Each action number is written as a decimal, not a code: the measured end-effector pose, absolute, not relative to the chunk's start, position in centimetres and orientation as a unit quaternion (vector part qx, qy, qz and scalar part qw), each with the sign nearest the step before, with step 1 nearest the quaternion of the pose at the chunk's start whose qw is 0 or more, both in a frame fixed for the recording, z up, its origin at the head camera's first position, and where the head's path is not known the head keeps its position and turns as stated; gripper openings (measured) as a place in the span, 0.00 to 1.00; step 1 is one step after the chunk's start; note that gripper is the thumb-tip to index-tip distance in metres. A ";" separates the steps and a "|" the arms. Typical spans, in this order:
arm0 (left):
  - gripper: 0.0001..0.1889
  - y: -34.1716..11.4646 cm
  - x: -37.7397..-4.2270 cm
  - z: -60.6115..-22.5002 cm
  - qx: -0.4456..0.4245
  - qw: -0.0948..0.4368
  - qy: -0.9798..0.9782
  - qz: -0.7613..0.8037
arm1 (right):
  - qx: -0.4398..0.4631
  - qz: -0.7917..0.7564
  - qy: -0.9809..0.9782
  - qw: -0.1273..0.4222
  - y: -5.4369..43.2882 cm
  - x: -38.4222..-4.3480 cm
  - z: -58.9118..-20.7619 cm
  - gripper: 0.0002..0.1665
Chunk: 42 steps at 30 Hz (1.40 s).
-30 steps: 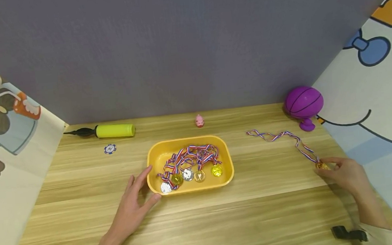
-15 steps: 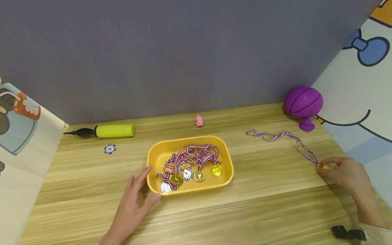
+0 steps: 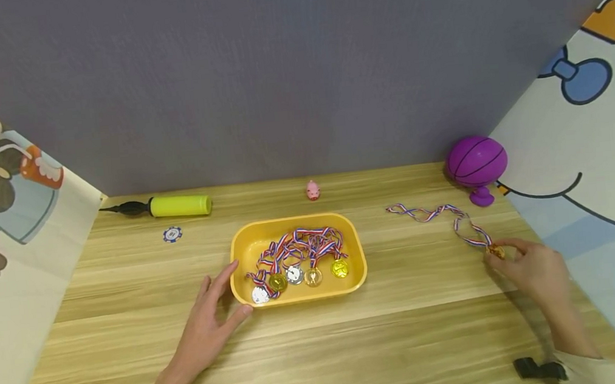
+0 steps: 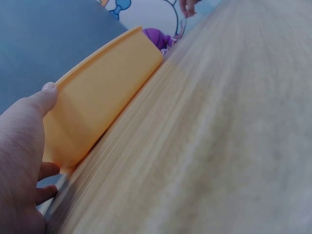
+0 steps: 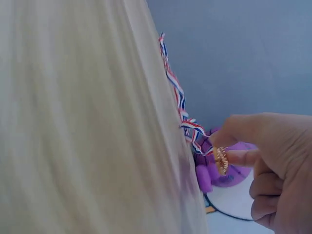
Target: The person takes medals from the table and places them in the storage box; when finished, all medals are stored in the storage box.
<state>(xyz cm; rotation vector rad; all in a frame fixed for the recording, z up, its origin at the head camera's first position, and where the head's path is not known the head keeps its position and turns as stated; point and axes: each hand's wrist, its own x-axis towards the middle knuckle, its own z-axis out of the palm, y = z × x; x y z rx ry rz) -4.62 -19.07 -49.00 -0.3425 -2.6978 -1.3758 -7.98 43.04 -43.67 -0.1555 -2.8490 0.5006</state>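
A yellow plastic tray point(image 3: 245, 246) stands mid-table, holding several gold and silver medals point(image 3: 312, 276) on tangled red, white and blue ribbons. My left hand point(image 3: 201, 329) rests at its left end with spread fingers; in the left wrist view the thumb point(image 4: 48, 90) touches the rim. On the right, thumb and index finger of my right hand point(image 3: 536, 272) pinch a gold medal point(image 3: 495, 252) by its edge. The medal is held above the table in the right wrist view, and its striped ribbon point(image 3: 425, 213) trails away over the wood.
A purple basketball toy point(image 3: 477, 162) stands at the back right corner. Along the back lie a pink pig figure point(image 3: 313, 190) and a yellow-green hand pump point(image 3: 179, 205), with a poker chip point(image 3: 172, 234) in front of the pump. Walls enclose the table's back and sides.
My right hand has moved a little left and up in the head view with the gold medal, and the near part of the ribbon has slackened into a bend. The left hand stays put.
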 end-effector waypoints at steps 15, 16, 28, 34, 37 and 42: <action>0.45 -19.1 -4.7 -49.1 -0.117 0.053 -0.884 -0.450 | -0.002 0.226 -0.938 0.264 37.9 -9.2 -40.6 0.18; 0.45 -19.1 -4.7 -49.1 -0.118 0.054 -0.883 -0.450 | 0.004 0.230 -0.935 0.269 37.6 -9.2 -40.4 0.18; 0.45 -19.0 -4.5 -48.9 -0.107 0.043 -0.886 -0.450 | 0.022 0.293 -0.915 0.276 33.2 -10.2 -37.5 0.19; 0.45 -19.1 -4.5 -49.0 -0.112 0.048 -0.884 -0.451 | 0.047 0.327 -0.906 0.265 30.6 -10.9 -36.3 0.18; 0.45 -19.1 -4.6 -49.1 -0.115 0.049 -0.884 -0.451 | 0.071 0.343 -0.896 0.274 29.5 -11.3 -35.9 0.17; 0.45 -19.2 -4.6 -49.2 -0.113 0.048 -0.885 -0.449 | 0.109 0.373 -0.873 0.294 28.0 -11.8 -35.7 0.18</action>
